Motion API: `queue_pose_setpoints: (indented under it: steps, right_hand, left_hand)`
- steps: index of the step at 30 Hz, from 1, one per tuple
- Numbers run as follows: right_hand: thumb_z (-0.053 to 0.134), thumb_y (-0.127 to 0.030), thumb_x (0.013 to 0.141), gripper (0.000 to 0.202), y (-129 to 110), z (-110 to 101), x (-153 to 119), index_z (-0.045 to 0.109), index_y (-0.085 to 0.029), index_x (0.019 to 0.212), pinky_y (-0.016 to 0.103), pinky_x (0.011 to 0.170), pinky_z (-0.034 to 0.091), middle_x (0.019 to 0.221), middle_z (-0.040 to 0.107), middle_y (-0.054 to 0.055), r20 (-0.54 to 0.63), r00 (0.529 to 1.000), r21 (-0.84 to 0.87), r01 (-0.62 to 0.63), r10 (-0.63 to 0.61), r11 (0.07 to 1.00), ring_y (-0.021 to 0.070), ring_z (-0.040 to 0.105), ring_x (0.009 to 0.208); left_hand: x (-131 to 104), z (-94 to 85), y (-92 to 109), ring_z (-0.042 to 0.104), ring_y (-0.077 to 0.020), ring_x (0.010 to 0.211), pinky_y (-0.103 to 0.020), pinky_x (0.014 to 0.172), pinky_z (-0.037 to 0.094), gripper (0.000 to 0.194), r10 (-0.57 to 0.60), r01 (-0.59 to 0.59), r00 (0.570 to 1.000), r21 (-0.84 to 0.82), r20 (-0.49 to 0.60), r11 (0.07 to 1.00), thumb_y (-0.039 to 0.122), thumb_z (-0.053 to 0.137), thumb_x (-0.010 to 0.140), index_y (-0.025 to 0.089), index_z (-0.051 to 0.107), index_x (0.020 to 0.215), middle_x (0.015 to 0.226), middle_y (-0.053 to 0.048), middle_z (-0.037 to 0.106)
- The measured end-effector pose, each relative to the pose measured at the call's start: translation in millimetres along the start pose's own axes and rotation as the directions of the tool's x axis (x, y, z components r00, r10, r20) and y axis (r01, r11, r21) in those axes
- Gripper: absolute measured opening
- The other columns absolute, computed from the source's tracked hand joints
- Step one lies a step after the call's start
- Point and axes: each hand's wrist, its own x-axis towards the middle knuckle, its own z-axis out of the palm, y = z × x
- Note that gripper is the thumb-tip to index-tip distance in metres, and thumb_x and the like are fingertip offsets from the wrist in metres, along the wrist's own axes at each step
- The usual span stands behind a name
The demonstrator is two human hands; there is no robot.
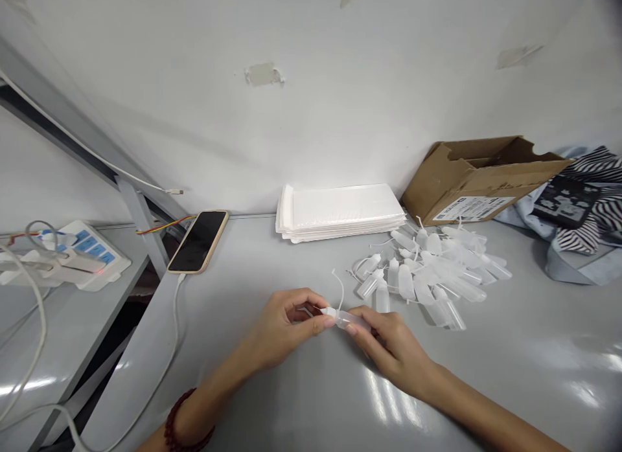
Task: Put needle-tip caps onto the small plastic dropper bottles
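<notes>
A small translucent squeeze bottle (344, 318) lies nearly sideways between my two hands, above the grey table. My left hand (294, 322) pinches its white cap end between thumb and fingers. Around the bottle's body my right hand (386, 345) is closed, hiding its base. From the neck a thin white strap (340, 287) curls upward. Just beyond my right hand, a loose heap of similar bottles (427, 264) lies on the table, several with white caps and thin straps.
A stack of white padded mailers (340, 209) lies against the wall, beside an open cardboard box (479, 180). Striped fabric (590, 199) is bundled at right. A phone (199, 241) with a charging cable lies at left, near a power strip (92, 254) on another surface.
</notes>
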Motion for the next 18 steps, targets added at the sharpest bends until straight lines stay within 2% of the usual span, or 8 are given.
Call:
queue_pose_setpoints:
  steps: [3,6,9,11,14,18]
  right_hand:
    - [0.037,-0.045,0.094,0.037,-2.3,-2.5,1.5,0.052,-0.017,0.074,0.021,0.042,0.026,0.046,0.038,-0.007,0.12,0.985,0.264,-0.154,0.126,0.952,0.0065,0.031,0.04]
    - [0.038,-0.048,0.093,0.038,-2.4,-3.8,3.0,0.054,-0.016,0.08,0.02,0.04,0.024,0.045,0.038,-0.009,0.219,0.961,0.419,-0.249,0.169,0.873,0.0055,0.03,0.038]
    - [0.04,-0.048,0.092,0.037,-3.1,-3.5,4.1,0.053,-0.016,0.078,0.02,0.041,0.025,0.045,0.038,-0.009,0.198,0.969,0.408,-0.221,0.151,0.886,0.0053,0.03,0.038]
    - [0.041,-0.047,0.092,0.038,-4.6,-2.9,4.4,0.049,-0.017,0.071,0.02,0.042,0.025,0.044,0.038,-0.008,0.16,0.978,0.364,-0.186,0.135,0.913,0.0052,0.03,0.039]
    - [0.04,-0.048,0.092,0.04,-7.0,-2.3,4.0,0.047,-0.017,0.068,0.02,0.041,0.025,0.044,0.038,-0.008,0.131,0.981,0.318,-0.177,0.142,0.931,0.0051,0.03,0.038]
    - [0.039,-0.048,0.092,0.039,-7.8,-1.9,3.7,0.048,-0.017,0.07,0.021,0.041,0.025,0.044,0.037,-0.009,0.122,0.982,0.295,-0.174,0.143,0.94,0.0054,0.029,0.038]
  left_hand:
    - [0.4,-3.3,-0.8,0.058,-0.0137,0.08,-0.024,0.072,0.049,0.011,0.143,-0.142,0.989,-0.025,0.05,0.99,0.02,0.065,0.078,0.015,0.068,0.088,0.086,-0.003,0.062]
    - [-0.3,-5.8,0.9,0.058,-0.0143,0.083,-0.025,0.075,0.05,0.011,0.218,-0.215,0.972,-0.04,0.092,0.976,0.016,0.063,0.08,0.016,0.069,0.089,0.088,-0.004,0.063]
    - [-1.7,-6.2,3.6,0.058,-0.0144,0.086,-0.025,0.078,0.05,0.012,0.221,-0.222,0.969,-0.006,0.114,0.975,0.015,0.063,0.08,0.017,0.067,0.091,0.092,-0.004,0.063]
    - [-2.6,-5.2,4.1,0.057,-0.0154,0.091,-0.026,0.081,0.05,0.02,0.212,-0.213,0.971,0.003,0.109,0.977,0.018,0.065,0.079,0.017,0.065,0.098,0.097,-0.004,0.063]
    - [-3.2,-2.3,3.3,0.057,-0.0162,0.094,-0.027,0.082,0.05,0.033,0.164,-0.164,0.986,-0.01,0.037,0.986,0.026,0.067,0.078,0.018,0.059,0.109,0.101,-0.005,0.061]
    - [-3.2,1.4,4.3,0.057,-0.0112,0.065,-0.023,0.063,0.05,0.021,0.024,-0.023,1.0,0.04,-0.011,0.999,0.034,0.058,0.085,0.015,0.062,0.088,0.071,-0.001,0.06]
